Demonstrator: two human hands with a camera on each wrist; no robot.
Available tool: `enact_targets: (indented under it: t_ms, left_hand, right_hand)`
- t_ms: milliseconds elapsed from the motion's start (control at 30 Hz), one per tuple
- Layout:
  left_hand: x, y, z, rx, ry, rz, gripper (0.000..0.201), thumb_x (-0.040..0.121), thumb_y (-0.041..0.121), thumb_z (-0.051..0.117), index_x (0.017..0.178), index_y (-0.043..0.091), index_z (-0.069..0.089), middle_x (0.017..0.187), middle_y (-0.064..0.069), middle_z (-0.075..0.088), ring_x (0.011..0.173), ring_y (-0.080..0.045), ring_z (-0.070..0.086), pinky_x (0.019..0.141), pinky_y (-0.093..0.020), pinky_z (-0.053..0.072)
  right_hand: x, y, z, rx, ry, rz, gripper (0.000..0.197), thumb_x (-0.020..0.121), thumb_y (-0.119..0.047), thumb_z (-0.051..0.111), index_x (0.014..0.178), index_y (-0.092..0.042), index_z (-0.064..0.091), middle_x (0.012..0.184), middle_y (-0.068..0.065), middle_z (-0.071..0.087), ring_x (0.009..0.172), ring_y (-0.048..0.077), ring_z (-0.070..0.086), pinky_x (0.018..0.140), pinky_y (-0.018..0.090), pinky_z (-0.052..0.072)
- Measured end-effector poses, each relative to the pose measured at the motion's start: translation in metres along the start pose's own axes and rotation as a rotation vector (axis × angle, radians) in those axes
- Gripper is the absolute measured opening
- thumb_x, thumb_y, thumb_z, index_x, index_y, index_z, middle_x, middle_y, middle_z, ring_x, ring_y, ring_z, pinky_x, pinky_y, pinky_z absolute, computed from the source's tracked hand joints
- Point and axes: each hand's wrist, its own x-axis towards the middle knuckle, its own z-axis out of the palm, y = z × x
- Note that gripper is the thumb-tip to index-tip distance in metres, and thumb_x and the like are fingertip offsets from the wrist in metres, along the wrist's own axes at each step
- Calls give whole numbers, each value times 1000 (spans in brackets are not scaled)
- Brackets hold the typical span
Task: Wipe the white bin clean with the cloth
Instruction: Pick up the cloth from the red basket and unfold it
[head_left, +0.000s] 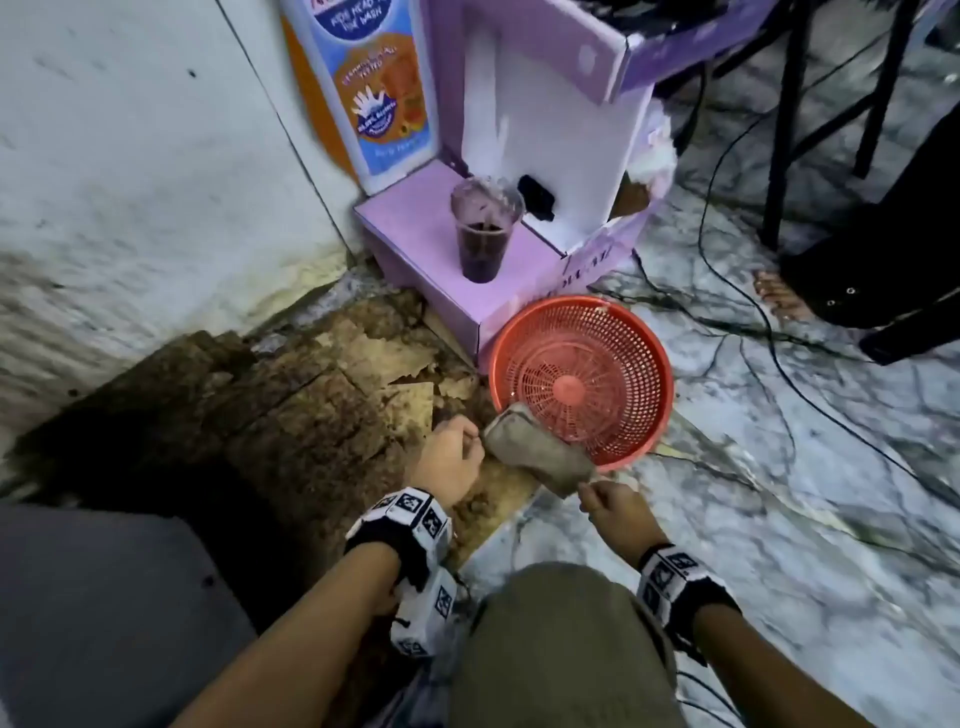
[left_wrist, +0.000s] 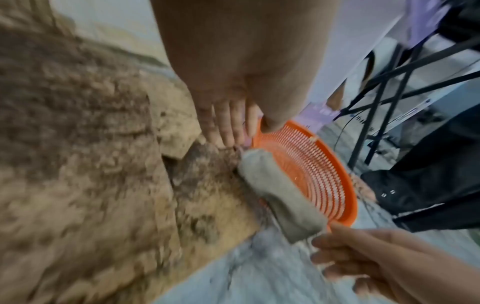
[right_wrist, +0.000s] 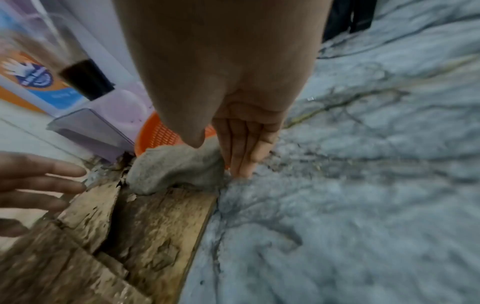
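1. Grey, grubby fabric: the cloth (head_left: 540, 449) lies folded across the near-left rim of the basket, low in the centre of the head view, one end over a patch of broken floor and the other over the marble floor.
2. No white bin can be picked out with certainty in any view.
3. The left hand (head_left: 451, 460) sits at the cloth's left end; the left wrist view shows its fingers (left_wrist: 228, 125) straight and close together, tips down at the cloth's edge, thumb over the basket rim. It is not closed round anything.
4. The right hand (head_left: 615, 512) is at the cloth's lower-right corner. In the right wrist view its fingers (right_wrist: 246, 144) are straight and side by side, tips down beside the cloth, thumb lying over its top. Whether it actually pinches the cloth I cannot tell.
5. The basket (head_left: 634, 332) is orange-red plastic mesh, round, resting on the floor right of centre.
6. The broken floor (head_left: 322, 405) is brown and crumbly, filling the lower left.
7. The marble floor (head_left: 779, 493) is pale grey with dark veins, on the right.
8. A lilac box (head_left: 426, 249) stands just above the basket, with a clear cup (head_left: 483, 234) of dark drink upright on it.
9. Black cables (head_left: 727, 208) trail across the upper right.
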Motion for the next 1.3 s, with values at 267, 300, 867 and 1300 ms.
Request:
enact_targets:
  t_ms: [267,300,867,1300]
  left_hand:
    - [42,1,37,107,67,-45,49,103,35,52,141,5,47,137,-19,56,127,-36,51,107,-46,41]
    - [47,1,39,95,77,-41,51,102,36,52,143,5,47,136,-19,57,125,-37,53,106,-46,42]
    - [36,19,23,-103,153,-39,19,98,29,62,86,15,58,69,6,54,75,-21,55,69,-31,37]
    - [-73,77,-109,-369,426,272,13,97,22,66,94,9,66,81,5,65,69,0,56,71,-17,45]
  right_hand:
    - [26,23,15,287,29,93,40,101,-44,52,94,-12,75,92,9,77,89,27,72,85,40,55]
    - [29,23,16,345,25,113,43,99,-51,52,96,-16,75,93,7,77,90,26,72,87,41,56]
    - [18,-4,-15,616,87,-86,26,101,-24,59,78,-14,67,63,-1,64,53,6,57,58,24,48]
    - [-59,-138,-138,423,73,-541,34,91,-55,62,108,-29,75,105,-12,77,102,10,72,95,46,56]
